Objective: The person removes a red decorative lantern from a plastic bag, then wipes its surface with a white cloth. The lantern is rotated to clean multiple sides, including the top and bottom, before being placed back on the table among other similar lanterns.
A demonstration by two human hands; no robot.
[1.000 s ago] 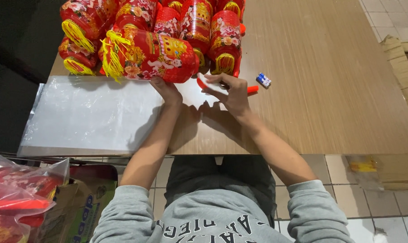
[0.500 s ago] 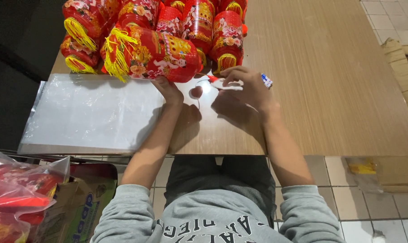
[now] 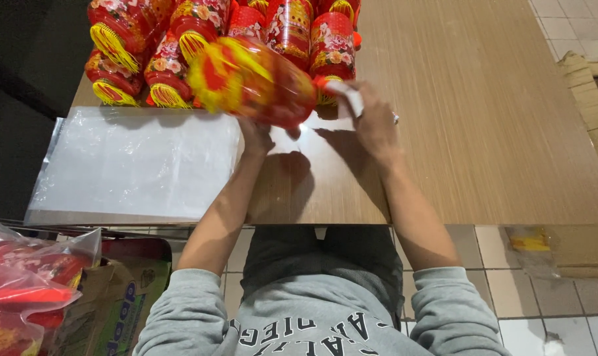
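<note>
Background items. Wooden worktop (image 3: 496, 132) with a stack of clear plastic sheets (image 3: 141, 161) lying flat on its left part. Row of red-and-gold lanterns with yellow tassels (image 3: 167, 46) massed at the far edge. Cardboard box (image 3: 114, 303) and bagged red goods (image 3: 22, 290) on the tiled floor (image 3: 562, 290), lower left.

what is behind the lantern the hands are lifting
Behind the blurred red and yellow lantern, held by the left hand and right hand, lie more red lanterns on the wooden table. The lifted one covers parts of them.
</note>
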